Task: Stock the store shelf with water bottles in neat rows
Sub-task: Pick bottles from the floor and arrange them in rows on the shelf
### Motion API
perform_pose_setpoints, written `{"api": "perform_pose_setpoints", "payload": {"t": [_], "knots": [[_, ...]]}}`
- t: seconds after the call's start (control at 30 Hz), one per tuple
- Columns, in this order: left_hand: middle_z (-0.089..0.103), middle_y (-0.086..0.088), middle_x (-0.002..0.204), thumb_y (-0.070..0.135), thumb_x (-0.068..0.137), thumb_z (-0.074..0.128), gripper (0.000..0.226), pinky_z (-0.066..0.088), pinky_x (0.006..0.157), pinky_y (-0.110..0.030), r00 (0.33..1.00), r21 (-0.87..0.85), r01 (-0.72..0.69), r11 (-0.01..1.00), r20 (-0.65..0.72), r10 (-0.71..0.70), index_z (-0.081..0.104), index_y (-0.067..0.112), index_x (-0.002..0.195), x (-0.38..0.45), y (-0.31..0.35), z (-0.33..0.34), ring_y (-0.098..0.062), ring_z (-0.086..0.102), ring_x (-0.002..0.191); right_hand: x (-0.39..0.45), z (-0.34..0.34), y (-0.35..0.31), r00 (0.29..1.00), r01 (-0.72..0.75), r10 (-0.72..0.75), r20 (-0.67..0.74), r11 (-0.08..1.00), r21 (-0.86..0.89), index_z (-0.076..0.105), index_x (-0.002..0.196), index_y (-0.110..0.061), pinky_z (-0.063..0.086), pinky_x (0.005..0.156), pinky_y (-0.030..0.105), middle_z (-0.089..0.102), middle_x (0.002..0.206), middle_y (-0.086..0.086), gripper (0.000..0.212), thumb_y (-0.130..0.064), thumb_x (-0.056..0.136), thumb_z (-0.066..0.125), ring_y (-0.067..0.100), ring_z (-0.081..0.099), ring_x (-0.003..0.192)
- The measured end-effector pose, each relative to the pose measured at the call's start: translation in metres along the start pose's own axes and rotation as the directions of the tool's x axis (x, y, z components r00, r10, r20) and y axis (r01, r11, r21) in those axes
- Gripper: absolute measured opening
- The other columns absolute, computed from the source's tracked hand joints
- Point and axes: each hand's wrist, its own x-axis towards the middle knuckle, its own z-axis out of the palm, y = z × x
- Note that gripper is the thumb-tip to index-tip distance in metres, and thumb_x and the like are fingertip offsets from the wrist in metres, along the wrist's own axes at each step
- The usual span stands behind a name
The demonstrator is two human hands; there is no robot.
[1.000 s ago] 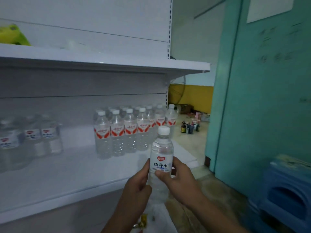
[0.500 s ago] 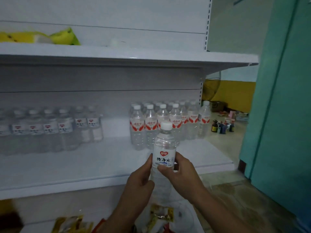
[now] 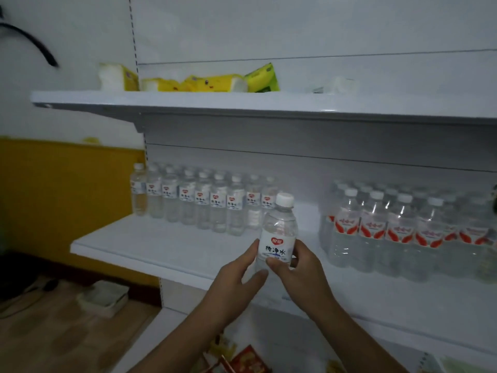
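Observation:
I hold one clear water bottle with a white cap and a white label upright in both hands, in front of the middle shelf. My left hand grips its lower left side, and my right hand wraps its lower right side. Behind it, a row of matching white-label bottles stands along the back of the shelf on the left. A block of bottles with red-and-white labels stands on the right. A gap lies between the two groups.
The upper shelf carries yellow and green packs. Snack packets lie on the lowest shelf under my arms. A yellow wall panel and wooden floor with a white tray-like object lie to the left.
My view has swung left: the shelf's left end and yellow wall now show, the teal door is gone. The bottle stays upright in both hands, nearer the white-label row.

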Motion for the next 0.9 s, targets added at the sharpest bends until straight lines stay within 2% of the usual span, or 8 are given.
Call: {"api": "perform_pose_setpoints", "payload": {"t": [0.17, 0.23, 0.33, 0.47, 0.57, 0.67, 0.77, 0.9], "knots": [[0.040, 0.013, 0.146, 0.030, 0.097, 0.049, 0.055, 0.026, 0.109, -0.011, 1.000, 0.136, 0.028, 0.990, -0.007, -0.027, 0.031, 0.023, 0.148, 0.022, -0.018, -0.001, 0.000, 0.038, 0.133, 0.062, 0.016, 0.023, 0.997, -0.029, 0.027, -0.076, 0.999, -0.026, 0.056, 0.112, -0.026, 0.045, 0.071, 0.012, 0.063, 0.102, -0.014, 0.033, -0.024, 0.085, 0.074, -0.002, 0.061, 0.090], [0.029, 0.009, 0.153, 0.034, 0.098, 0.044, 0.057, 0.017, 0.114, -0.015, 0.996, 0.251, 0.059, 0.966, 0.047, -0.073, 0.024, 0.021, 0.150, 0.033, -0.032, 0.006, -0.003, 0.028, 0.139, 0.093, 0.024, 0.037, 0.996, -0.047, 0.045, -0.083, 0.998, -0.033, 0.058, 0.116, -0.021, 0.044, 0.069, 0.012, 0.064, 0.105, -0.009, 0.033, -0.024, 0.086, 0.073, 0.007, 0.062, 0.093], [0.017, 0.004, 0.158, 0.036, 0.101, 0.034, 0.057, 0.010, 0.116, -0.020, 0.980, 0.424, 0.071, 0.903, 0.139, -0.142, 0.016, 0.017, 0.152, 0.054, -0.052, 0.021, -0.010, 0.016, 0.145, 0.138, 0.043, 0.058, 0.998, -0.046, 0.043, -0.035, 0.995, -0.088, 0.059, 0.119, -0.016, 0.041, 0.066, 0.009, 0.062, 0.105, -0.008, 0.037, -0.022, 0.086, 0.073, 0.008, 0.059, 0.093], [0.016, -0.011, 0.158, 0.039, 0.098, 0.024, 0.063, 0.014, 0.120, -0.034, 0.963, 0.571, 0.054, 0.819, 0.186, -0.194, 0.014, 0.006, 0.150, 0.078, -0.074, 0.046, -0.024, 0.014, 0.146, 0.185, 0.078, 0.087, 0.998, -0.053, 0.056, 0.014, 0.991, -0.124, 0.059, 0.121, -0.012, 0.046, 0.080, 0.023, 0.067, 0.113, 0.001, 0.038, -0.019, 0.086, 0.073, 0.014, 0.062, 0.098], [0.021, -0.013, 0.156, 0.035, 0.099, 0.025, 0.060, 0.014, 0.119, -0.033, 0.961, 0.574, 0.074, 0.815, 0.179, -0.213, 0.020, 0.003, 0.149, 0.085, -0.079, 0.052, -0.026, 0.020, 0.144, 0.217, 0.098, 0.109, 0.998, -0.068, 0.067, -0.011, 0.992, -0.104, 0.059, 0.121, -0.009, 0.048, 0.085, 0.027, 0.067, 0.118, 0.007, 0.038, -0.017, 0.086, 0.073, 0.024, 0.064, 0.107], [0.047, -0.012, 0.142, 0.038, 0.085, 0.018, 0.069, 0.030, 0.112, -0.031, 0.997, 0.636, -0.007, 0.772, 0.063, -0.042, 0.045, 0.002, 0.137, 0.086, -0.092, 0.054, -0.025, 0.044, 0.131, 0.241, 0.106, 0.124, 0.997, -0.063, 0.058, -0.048, 0.991, -0.122, 0.060, 0.117, -0.007, 0.050, 0.085, 0.031, 0.067, 0.117, 0.010, 0.036, -0.019, 0.086, 0.073, 0.028, 0.064, 0.106], [0.029, -0.014, 0.153, 0.047, 0.074, 0.003, 0.089, 0.011, 0.118, -0.035, 0.986, 0.598, -0.037, 0.801, 0.153, -0.069, 0.029, 0.001, 0.146, 0.083, -0.102, 0.060, -0.028, 0.026, 0.141, 0.253, 0.106, 0.130, 0.995, -0.051, 0.041, -0.091, 0.993, -0.110, 0.064, 0.113, -0.004, 0.045, 0.079, 0.026, 0.068, 0.113, 0.012, 0.031, -0.013, 0.085, 0.073, 0.024, 0.064, 0.098], [0.028, -0.014, 0.153, 0.047, 0.079, 0.004, 0.085, 0.010, 0.118, -0.032, 0.988, 0.624, -0.021, 0.781, 0.132, -0.078, 0.028, 0.002, 0.146, 0.083, -0.098, 0.059, -0.028, 0.023, 0.142, 0.259, 0.102, 0.136, 0.997, -0.015, 0.001, -0.083, 0.984, -0.175, 0.067, 0.112, -0.007, 0.045, 0.078, 0.024, 0.069, 0.109, 0.008, 0.035, -0.019, 0.081, 0.077, 0.015, 0.061, 0.092]]}}
